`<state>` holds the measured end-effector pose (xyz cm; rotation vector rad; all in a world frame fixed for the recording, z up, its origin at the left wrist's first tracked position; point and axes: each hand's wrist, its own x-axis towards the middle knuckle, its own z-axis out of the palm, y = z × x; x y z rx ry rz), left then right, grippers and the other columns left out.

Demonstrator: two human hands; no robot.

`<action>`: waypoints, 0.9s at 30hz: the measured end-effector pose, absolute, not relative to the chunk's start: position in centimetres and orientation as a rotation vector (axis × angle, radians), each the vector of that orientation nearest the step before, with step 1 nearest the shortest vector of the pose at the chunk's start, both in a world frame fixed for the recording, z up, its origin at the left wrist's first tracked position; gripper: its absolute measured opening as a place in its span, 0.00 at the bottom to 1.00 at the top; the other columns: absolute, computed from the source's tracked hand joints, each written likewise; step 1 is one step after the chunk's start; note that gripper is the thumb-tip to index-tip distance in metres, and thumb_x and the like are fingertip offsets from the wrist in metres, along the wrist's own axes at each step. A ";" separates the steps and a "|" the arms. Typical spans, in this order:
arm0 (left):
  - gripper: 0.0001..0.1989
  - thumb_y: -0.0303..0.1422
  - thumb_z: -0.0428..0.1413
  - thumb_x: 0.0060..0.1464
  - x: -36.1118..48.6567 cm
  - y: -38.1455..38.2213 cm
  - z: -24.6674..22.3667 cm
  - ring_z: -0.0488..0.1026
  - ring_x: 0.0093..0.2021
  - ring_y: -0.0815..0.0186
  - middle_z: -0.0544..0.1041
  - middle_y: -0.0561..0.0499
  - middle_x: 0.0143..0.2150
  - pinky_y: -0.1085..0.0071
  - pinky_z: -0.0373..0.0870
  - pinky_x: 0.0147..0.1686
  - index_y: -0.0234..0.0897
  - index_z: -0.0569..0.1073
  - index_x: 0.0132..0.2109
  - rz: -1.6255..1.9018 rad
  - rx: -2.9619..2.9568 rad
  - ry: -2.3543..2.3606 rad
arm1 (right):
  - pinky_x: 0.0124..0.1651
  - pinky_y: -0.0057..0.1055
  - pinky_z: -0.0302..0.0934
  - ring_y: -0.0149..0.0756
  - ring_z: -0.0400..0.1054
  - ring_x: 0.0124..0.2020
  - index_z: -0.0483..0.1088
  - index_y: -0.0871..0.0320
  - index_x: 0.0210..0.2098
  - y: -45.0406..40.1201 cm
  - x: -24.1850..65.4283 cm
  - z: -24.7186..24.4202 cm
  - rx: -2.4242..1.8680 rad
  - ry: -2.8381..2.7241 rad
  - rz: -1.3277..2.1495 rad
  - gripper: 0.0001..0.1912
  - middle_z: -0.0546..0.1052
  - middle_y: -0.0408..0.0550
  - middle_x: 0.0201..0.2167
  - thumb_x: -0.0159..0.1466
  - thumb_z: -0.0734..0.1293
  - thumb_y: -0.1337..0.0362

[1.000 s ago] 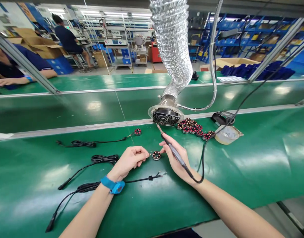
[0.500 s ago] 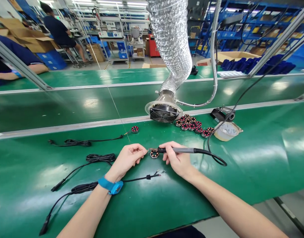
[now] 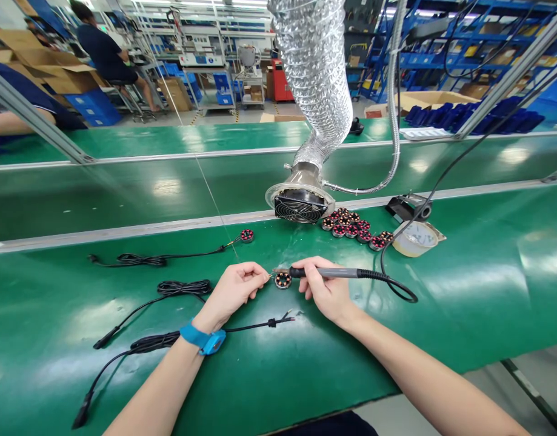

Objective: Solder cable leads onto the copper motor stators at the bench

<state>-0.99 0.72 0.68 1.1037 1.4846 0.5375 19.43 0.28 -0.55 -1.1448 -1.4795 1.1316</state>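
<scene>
My right hand [image 3: 324, 292] is closed around the handle of a soldering iron [image 3: 335, 273], its tip pointing left above a small round motor stator [image 3: 282, 280] with copper windings. My left hand [image 3: 239, 287] pinches the thin wire ends [image 3: 270, 276] of a cable close to the iron's tip; the grip itself is partly hidden by the fingers. A coiled black cable [image 3: 185, 288] runs behind the left wrist. Another black cable [image 3: 255, 327] passes under the left forearm, its stripped ends lying in front of the stator. A blue wrist strap [image 3: 204, 339] sits on my left wrist.
A fume duct [image 3: 300, 203] hangs over the bench, with several stators [image 3: 351, 227] beside it. At right are a plastic cup [image 3: 414, 238] and an iron holder [image 3: 403, 209]. A cable [image 3: 191, 255] joined to a stator [image 3: 246, 235] lies at left. A co-worker's arm [image 3: 14, 123] shows beyond.
My hands and the soldering iron stay almost in place, the iron's tip still near the wire ends. The co-worker's arm at the far left has shifted left.
</scene>
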 end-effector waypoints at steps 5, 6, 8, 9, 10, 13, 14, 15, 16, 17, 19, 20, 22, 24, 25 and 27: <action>0.14 0.42 0.58 0.50 -1.1 0.7 0.4 0.60 0.21 0.75 0.66 0.56 0.22 0.79 0.53 0.18 0.33 0.74 0.32 0.544 1.127 1.473 | 0.18 0.24 0.57 0.27 0.63 0.15 0.73 0.59 0.36 0.2 19.3 -0.5 -1.131 -1.519 1.164 0.18 0.72 0.41 0.17 0.70 0.57 0.55; 0.14 0.42 0.58 0.50 -1.1 0.7 0.3 0.60 0.21 0.75 0.66 0.56 0.22 0.79 0.53 0.18 0.33 0.74 0.32 0.547 1.127 1.474 | 0.19 0.24 0.58 0.27 0.63 0.15 0.73 0.59 0.37 0.1 19.3 -0.5 -1.138 -1.524 1.168 0.18 0.72 0.41 0.17 0.70 0.57 0.55; 0.14 0.42 0.59 0.50 -1.2 0.6 0.2 0.60 0.21 0.74 0.65 0.56 0.22 0.79 0.53 0.18 0.33 0.74 0.32 0.550 1.126 1.475 | 0.20 0.25 0.59 0.27 0.64 0.16 0.73 0.58 0.37 0.1 19.3 -0.6 -1.147 -1.532 1.168 0.18 0.72 0.41 0.17 0.70 0.57 0.54; 0.15 0.43 0.59 0.50 -1.2 0.6 0.2 0.60 0.21 0.74 0.65 0.56 0.22 0.79 0.53 0.18 0.33 0.74 0.32 0.552 1.124 1.474 | 0.20 0.25 0.59 0.27 0.64 0.16 0.74 0.58 0.37 0.1 19.3 -0.6 -1.146 -1.534 1.166 0.18 0.72 0.40 0.17 0.70 0.57 0.54; 0.15 0.43 0.59 0.50 -1.2 0.6 0.2 0.60 0.21 0.74 0.65 0.56 0.22 0.79 0.53 0.18 0.33 0.74 0.32 0.554 1.123 1.472 | 0.20 0.25 0.59 0.27 0.64 0.16 0.74 0.58 0.36 0.1 19.3 -0.6 -1.144 -1.534 1.164 0.18 0.72 0.40 0.17 0.70 0.57 0.54; 0.15 0.43 0.59 0.50 -1.1 0.7 0.2 0.60 0.21 0.74 0.65 0.56 0.22 0.80 0.53 0.18 0.33 0.74 0.32 0.555 1.118 1.471 | 0.20 0.25 0.59 0.27 0.64 0.15 0.73 0.58 0.37 0.1 19.4 -0.6 -1.140 -1.520 1.162 0.18 0.72 0.40 0.17 0.70 0.57 0.54; 0.15 0.43 0.59 0.50 -1.1 0.7 0.2 0.60 0.21 0.74 0.66 0.56 0.22 0.80 0.53 0.18 0.33 0.74 0.32 0.554 1.118 1.471 | 0.19 0.25 0.58 0.27 0.64 0.15 0.73 0.58 0.37 0.1 19.4 -0.6 -1.140 -1.511 1.158 0.18 0.72 0.40 0.17 0.70 0.57 0.54; 0.15 0.43 0.59 0.50 -1.1 0.7 0.3 0.60 0.21 0.74 0.66 0.56 0.22 0.79 0.54 0.18 0.34 0.74 0.32 0.554 1.118 1.472 | 0.19 0.25 0.58 0.27 0.64 0.15 0.73 0.58 0.37 0.1 19.4 -0.6 -1.141 -1.503 1.150 0.18 0.72 0.41 0.17 0.70 0.57 0.54; 0.15 0.43 0.59 0.50 -1.1 0.6 0.3 0.60 0.21 0.74 0.66 0.55 0.22 0.79 0.54 0.18 0.34 0.74 0.32 0.553 1.120 1.473 | 0.19 0.25 0.58 0.27 0.64 0.15 0.73 0.58 0.37 0.1 19.5 -0.6 -1.141 -1.498 1.140 0.18 0.72 0.41 0.17 0.70 0.57 0.54; 0.15 0.43 0.59 0.50 -1.1 0.6 0.3 0.60 0.21 0.74 0.66 0.55 0.22 0.79 0.54 0.18 0.34 0.74 0.32 0.553 1.122 1.473 | 0.19 0.25 0.58 0.27 0.64 0.15 0.73 0.58 0.37 0.1 19.5 -0.5 -1.141 -1.495 1.129 0.18 0.72 0.40 0.17 0.70 0.57 0.54; 0.15 0.43 0.59 0.50 -1.1 0.6 0.3 0.60 0.21 0.74 0.66 0.55 0.22 0.80 0.54 0.18 0.33 0.74 0.32 0.551 1.124 1.470 | 0.20 0.25 0.58 0.27 0.63 0.15 0.73 0.58 0.36 0.1 19.6 -0.5 -1.134 -1.496 1.113 0.18 0.72 0.40 0.17 0.70 0.57 0.54; 0.15 0.43 0.59 0.51 -1.1 0.6 0.2 0.60 0.21 0.75 0.66 0.55 0.23 0.80 0.54 0.18 0.33 0.74 0.32 0.550 1.124 1.469 | 0.20 0.25 0.58 0.27 0.63 0.15 0.73 0.58 0.36 0.1 19.6 -0.5 -1.130 -1.495 1.107 0.18 0.72 0.40 0.17 0.70 0.57 0.55; 0.15 0.43 0.59 0.51 -1.1 0.6 0.3 0.60 0.21 0.75 0.66 0.55 0.23 0.80 0.54 0.19 0.33 0.74 0.33 0.547 1.124 1.468 | 0.20 0.26 0.58 0.27 0.63 0.15 0.73 0.58 0.36 0.1 19.6 -0.4 -1.135 -1.495 1.102 0.18 0.72 0.40 0.17 0.70 0.57 0.55; 0.15 0.43 0.59 0.51 -1.1 0.6 0.3 0.61 0.21 0.75 0.66 0.56 0.23 0.80 0.54 0.19 0.33 0.74 0.33 0.546 1.125 1.470 | 0.20 0.26 0.59 0.28 0.64 0.15 0.73 0.58 0.36 0.1 19.6 -0.3 -1.148 -1.493 1.098 0.18 0.72 0.41 0.17 0.69 0.57 0.55; 0.15 0.43 0.59 0.52 -1.1 0.7 0.3 0.61 0.21 0.75 0.66 0.56 0.23 0.80 0.54 0.19 0.33 0.74 0.33 0.545 1.124 1.470 | 0.20 0.26 0.59 0.28 0.64 0.16 0.73 0.58 0.36 0.1 19.5 -0.3 -1.156 -1.494 1.097 0.18 0.72 0.41 0.17 0.69 0.58 0.55; 0.15 0.43 0.59 0.52 -1.0 0.7 0.4 0.61 0.22 0.75 0.66 0.56 0.23 0.80 0.54 0.19 0.33 0.74 0.33 0.541 1.121 1.470 | 0.22 0.26 0.61 0.29 0.65 0.17 0.74 0.58 0.36 0.1 19.5 -0.2 -1.161 -1.497 1.095 0.18 0.72 0.41 0.17 0.69 0.58 0.55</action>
